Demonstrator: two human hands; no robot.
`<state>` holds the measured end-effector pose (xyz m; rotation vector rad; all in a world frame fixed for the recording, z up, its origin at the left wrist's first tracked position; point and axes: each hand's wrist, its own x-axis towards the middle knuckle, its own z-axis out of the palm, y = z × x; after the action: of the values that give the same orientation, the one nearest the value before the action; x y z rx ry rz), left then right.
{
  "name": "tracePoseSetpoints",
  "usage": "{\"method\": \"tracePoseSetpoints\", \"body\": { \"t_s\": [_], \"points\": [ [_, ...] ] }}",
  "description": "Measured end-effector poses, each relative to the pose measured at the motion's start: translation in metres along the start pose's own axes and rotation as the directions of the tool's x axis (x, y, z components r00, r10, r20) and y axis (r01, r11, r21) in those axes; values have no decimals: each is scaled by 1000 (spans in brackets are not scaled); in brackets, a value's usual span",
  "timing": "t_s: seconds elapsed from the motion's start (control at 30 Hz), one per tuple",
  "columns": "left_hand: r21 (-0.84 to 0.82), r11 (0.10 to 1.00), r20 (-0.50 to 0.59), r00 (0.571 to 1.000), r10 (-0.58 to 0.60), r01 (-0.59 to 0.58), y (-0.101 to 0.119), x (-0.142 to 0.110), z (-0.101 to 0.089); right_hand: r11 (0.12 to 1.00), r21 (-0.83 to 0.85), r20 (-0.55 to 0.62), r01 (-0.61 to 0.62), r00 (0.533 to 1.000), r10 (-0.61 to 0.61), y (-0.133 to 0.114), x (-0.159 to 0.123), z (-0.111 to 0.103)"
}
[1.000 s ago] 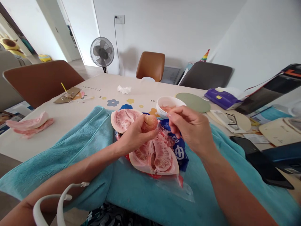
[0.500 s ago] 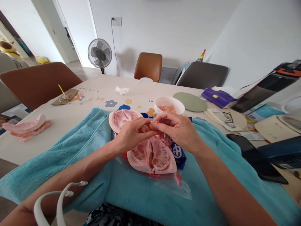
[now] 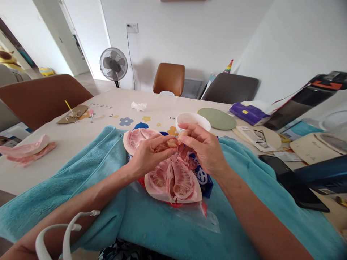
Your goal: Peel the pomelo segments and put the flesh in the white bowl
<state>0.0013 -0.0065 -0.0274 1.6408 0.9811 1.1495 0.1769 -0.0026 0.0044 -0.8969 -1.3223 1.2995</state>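
Between my two hands is a pomelo segment, partly covered by fingers. My left hand grips it from the left, thumb and fingers closed around it. With thumb and fingertips my right hand pinches the segment's right end, where a pale bit shows. Below them a cut pomelo piece with pink flesh and thick rind lies on a blue and red plastic bag. Another pomelo piece sits behind my left hand. A white bowl stands just beyond my right hand, its contents mostly hidden.
A teal towel covers the near table. Peeled rind lies at left, a crumpled tissue farther back. On the right are a green mat, a purple tissue pack, glasses, a black phone and a large bottle.
My right hand's fingers have lifted and spread slightly, with a pale bit of the segment now showing at their tips. The view has shifted a little; the pomelo pieces stay put.
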Motion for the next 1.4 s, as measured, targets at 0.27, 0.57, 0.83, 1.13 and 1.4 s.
{"method": "tracePoseSetpoints", "body": {
  "t_s": [0.27, 0.57, 0.83, 1.13, 1.4],
  "points": [
    [-20, 1000, -13, 1000, -20, 20, 7, 2, -1, 996, 49, 13, -80, 997, 79, -1, 4, -5],
    [-160, 982, -51, 993, -108, 99, 17, 2, 2, 932, 338, -122, -130, 976, 181, 3, 1, 10],
    [-97, 994, -34, 998, -45, 42, 12, -1, 2, 965, 258, -273, -43, 955, 116, 4, -9, 26],
    [-19, 999, -92, 995, -43, 42, 20, 0, 0, 971, 7, 67, -239, 969, 238, -16, -2, -6],
    [173, 982, -48, 995, 89, -80, 7, -1, -2, 958, -109, 183, -265, 942, 281, -15, 0, -14]
  ]
}}
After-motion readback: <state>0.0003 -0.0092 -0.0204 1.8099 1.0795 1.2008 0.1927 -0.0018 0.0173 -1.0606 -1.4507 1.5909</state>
